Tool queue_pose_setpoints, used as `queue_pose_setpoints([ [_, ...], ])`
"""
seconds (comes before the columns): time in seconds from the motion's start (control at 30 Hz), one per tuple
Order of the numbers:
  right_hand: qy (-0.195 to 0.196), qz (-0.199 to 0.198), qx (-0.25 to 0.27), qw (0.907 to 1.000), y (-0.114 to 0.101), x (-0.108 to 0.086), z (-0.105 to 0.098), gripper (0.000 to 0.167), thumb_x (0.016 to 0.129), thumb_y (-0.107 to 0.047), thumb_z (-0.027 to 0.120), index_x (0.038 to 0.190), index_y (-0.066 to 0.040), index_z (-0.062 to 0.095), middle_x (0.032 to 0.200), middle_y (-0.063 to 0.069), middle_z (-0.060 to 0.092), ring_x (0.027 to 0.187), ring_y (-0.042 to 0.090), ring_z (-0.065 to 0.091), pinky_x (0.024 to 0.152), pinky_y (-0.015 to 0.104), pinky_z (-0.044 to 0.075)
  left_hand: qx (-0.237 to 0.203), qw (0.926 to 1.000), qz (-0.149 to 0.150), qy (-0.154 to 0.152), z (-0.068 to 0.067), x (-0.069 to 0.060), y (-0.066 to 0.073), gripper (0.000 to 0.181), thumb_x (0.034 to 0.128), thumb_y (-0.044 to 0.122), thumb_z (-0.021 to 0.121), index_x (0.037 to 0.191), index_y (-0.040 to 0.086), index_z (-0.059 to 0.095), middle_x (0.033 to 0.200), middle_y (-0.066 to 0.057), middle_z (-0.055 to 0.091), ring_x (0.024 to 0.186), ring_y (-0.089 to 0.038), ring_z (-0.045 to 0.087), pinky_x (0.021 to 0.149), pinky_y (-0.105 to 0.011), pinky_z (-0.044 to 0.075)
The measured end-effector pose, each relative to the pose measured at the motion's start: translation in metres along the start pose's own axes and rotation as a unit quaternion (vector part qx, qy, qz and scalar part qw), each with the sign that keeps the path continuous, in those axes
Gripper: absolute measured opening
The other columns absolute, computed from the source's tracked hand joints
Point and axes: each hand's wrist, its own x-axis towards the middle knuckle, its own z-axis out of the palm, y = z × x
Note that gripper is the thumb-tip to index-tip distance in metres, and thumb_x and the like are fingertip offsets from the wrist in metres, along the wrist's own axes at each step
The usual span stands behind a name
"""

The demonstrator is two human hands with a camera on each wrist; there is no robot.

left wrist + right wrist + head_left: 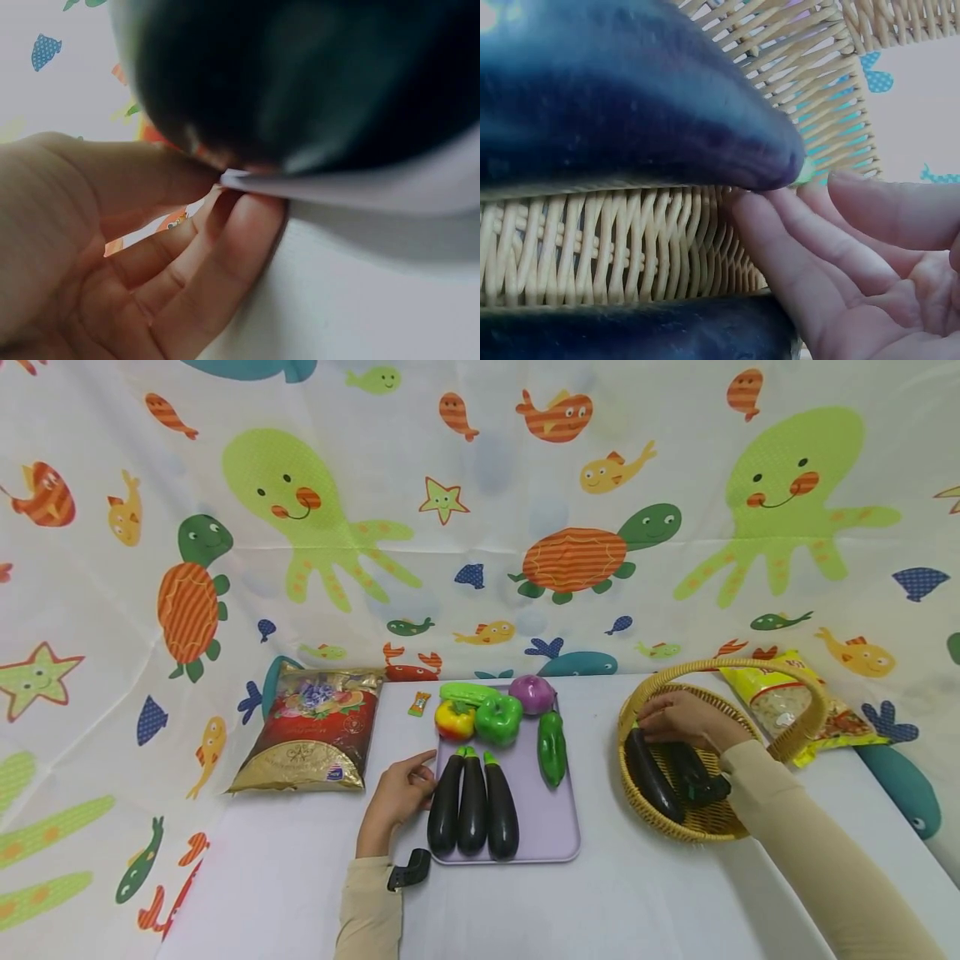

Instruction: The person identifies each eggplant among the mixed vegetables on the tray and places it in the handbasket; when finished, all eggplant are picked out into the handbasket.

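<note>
In the head view, three eggplants (472, 806) lie side by side on a lilac tray (547, 835). My left hand (401, 789) is at the tray's left edge; the left wrist view shows thumb and fingers pinching the thin rim (238, 180) below a dark eggplant (300, 82). On the right, my right hand (686, 720) reaches inside a wicker basket (637, 793) holding two eggplants. Its fingers (780, 240) touch the stem end of the left eggplant (645, 105), while the thumb stands apart from it. The other eggplant (682, 764) lies partly hidden beside it.
Further back on the tray are a cucumber-like vegetable (468, 693), a red-yellow pepper (455, 720), a green pepper (498, 720), a purple onion (532, 693) and a long green pepper (552, 750). A red-gold bag (315, 727), small wrapped candy (418, 703) and yellow snack bag (780, 693) flank them.
</note>
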Motion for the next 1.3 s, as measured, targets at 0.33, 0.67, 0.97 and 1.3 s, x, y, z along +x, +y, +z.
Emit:
queue_pose_setpoints([
  [0.33, -0.023, -0.026, 0.012, 0.9993, 0.004, -0.009, -0.007, 0.033, 0.104, 0.002, 0.042, 0.132, 0.014, 0.057, 0.125, 0.018, 0.067, 0.108, 0.018, 0.068, 0.097, 0.041, 0.055, 0.008, 1.0, -0.001, 0.003, -0.001, 0.001, -0.001, 0.051, 0.0885, -0.009, 0.063, 0.139, -0.002, 0.06, 0.09, -0.013, 0.063, 0.064, -0.014, 0.059, 0.055, -0.026, 0.053],
  [0.67, 0.05, -0.093, -0.207, 0.9727, -0.006, -0.069, 0.005, 0.051, 0.108, -0.027, 0.05, 0.147, 0.007, 0.046, 0.147, 0.03, 0.047, 0.132, 0.048, 0.048, 0.104, 0.058, 0.047, -0.001, 1.0, -0.004, -0.001, 0.002, 0.0, -0.003, 0.05, 0.0891, -0.008, 0.065, 0.139, -0.002, 0.06, 0.091, -0.015, 0.062, 0.063, -0.014, 0.059, 0.055, -0.027, 0.055],
  [0.97, 0.178, -0.171, -0.401, 0.8821, -0.014, -0.128, 0.074, 0.05, 0.102, -0.024, 0.064, 0.141, 0.005, 0.054, 0.149, 0.038, 0.038, 0.135, 0.059, 0.037, 0.102, 0.074, 0.035, 0.007, 1.0, 0.004, -0.001, 0.0, 0.001, -0.002, 0.052, 0.0879, -0.009, 0.062, 0.14, -0.002, 0.059, 0.091, -0.016, 0.063, 0.062, -0.014, 0.059, 0.055, -0.028, 0.055],
  [1.3, 0.224, -0.279, -0.443, 0.8224, -0.018, -0.12, 0.16, 0.039, 0.094, -0.016, 0.073, 0.13, -0.003, 0.067, 0.148, 0.02, 0.052, 0.142, 0.043, 0.04, 0.11, 0.063, 0.038, -0.004, 1.0, 0.005, -0.002, -0.001, 0.0, -0.002, 0.051, 0.0888, -0.01, 0.062, 0.14, -0.004, 0.059, 0.091, -0.014, 0.064, 0.062, -0.013, 0.059, 0.054, -0.026, 0.054],
])
